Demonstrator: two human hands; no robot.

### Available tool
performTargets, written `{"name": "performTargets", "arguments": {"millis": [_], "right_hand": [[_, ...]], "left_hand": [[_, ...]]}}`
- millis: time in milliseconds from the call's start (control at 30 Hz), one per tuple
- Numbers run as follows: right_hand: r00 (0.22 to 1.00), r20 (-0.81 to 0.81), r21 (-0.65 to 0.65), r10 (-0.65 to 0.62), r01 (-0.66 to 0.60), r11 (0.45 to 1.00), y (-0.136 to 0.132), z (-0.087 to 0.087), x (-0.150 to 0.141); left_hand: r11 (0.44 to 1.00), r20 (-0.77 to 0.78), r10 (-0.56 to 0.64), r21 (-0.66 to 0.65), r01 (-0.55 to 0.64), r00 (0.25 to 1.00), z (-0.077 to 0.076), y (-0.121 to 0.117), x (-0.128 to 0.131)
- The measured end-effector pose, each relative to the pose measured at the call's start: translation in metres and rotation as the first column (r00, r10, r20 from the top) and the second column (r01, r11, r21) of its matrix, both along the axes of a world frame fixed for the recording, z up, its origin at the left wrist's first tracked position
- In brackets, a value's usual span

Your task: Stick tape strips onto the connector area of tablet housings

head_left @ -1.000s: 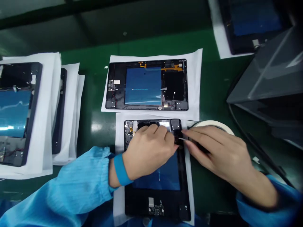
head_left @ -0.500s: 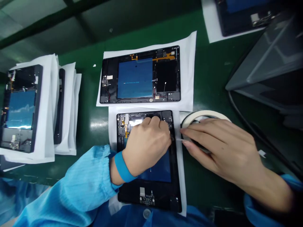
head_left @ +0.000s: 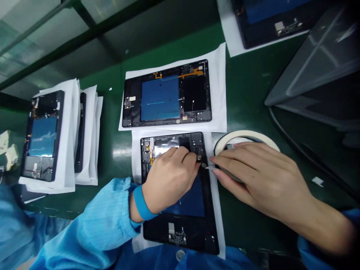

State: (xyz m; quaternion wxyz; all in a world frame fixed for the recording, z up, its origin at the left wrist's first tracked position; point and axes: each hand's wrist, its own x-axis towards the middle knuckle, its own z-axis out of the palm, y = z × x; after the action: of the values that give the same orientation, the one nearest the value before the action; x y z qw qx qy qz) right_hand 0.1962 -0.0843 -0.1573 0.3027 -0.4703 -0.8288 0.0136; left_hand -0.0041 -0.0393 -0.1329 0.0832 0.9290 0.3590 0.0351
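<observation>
An opened tablet [head_left: 180, 228] lies lengthwise in front of me on a white sheet [head_left: 136, 157], its blue battery film and circuit boards showing. My left hand [head_left: 170, 180], fingers curled, presses on the upper part of its inside near the right edge. My right hand [head_left: 258, 176] comes in from the right with fingers pinched on a thin light tool or strip whose tip touches the tablet's right rim by my left fingertips. Under this hand lies a roll of pale tape [head_left: 247, 135].
A second opened tablet [head_left: 167, 95] lies crosswise on white paper just beyond. More tablets on paper sit in a stack at the left [head_left: 45, 135] and at the top right [head_left: 270, 18]. A dark grey machine housing [head_left: 317, 71] and black cable fill the right side.
The view has shifted, so the whole bench appears displaced. My left fingers have curled tighter over the tablet's top right area, and my right fingertips have stayed at its rim.
</observation>
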Motion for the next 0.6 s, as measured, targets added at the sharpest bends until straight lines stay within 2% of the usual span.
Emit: {"name": "performTargets", "arguments": {"millis": [100, 167, 267, 333, 467, 600], "right_hand": [[1.0, 0.008, -0.013, 0.005, -0.005, 1.0, 0.0, -0.001, 0.0], [1.0, 0.004, -0.013, 0.003, -0.003, 1.0, 0.0, -0.002, 0.001], [1.0, 0.009, -0.008, 0.003, -0.003, 1.0, 0.0, -0.002, 0.001], [1.0, 0.013, -0.011, 0.006, -0.006, 1.0, 0.001, -0.003, 0.002], [1.0, 0.004, -0.015, -0.002, 0.002, 1.0, 0.001, -0.003, 0.003], [1.0, -0.022, -0.005, 0.009, -0.009, 1.0, 0.001, -0.002, 0.005]], "left_hand": [[0.996, -0.02, -0.065, 0.062, 0.066, 0.998, 0.002, 0.005, 0.0], [0.971, -0.082, -0.196, 0.125, 0.205, 0.977, 0.007, 0.012, 0.0], [0.874, -0.189, -0.399, 0.215, 0.435, 0.897, 0.015, 0.025, 0.0], [0.806, -0.241, -0.483, 0.251, 0.535, 0.841, 0.019, 0.031, 0.002], [0.695, -0.294, -0.58, 0.308, 0.649, 0.76, 0.022, 0.034, 0.009], [0.657, -0.338, -0.622, 0.265, 0.706, 0.706, 0.025, 0.033, 0.018]]}}
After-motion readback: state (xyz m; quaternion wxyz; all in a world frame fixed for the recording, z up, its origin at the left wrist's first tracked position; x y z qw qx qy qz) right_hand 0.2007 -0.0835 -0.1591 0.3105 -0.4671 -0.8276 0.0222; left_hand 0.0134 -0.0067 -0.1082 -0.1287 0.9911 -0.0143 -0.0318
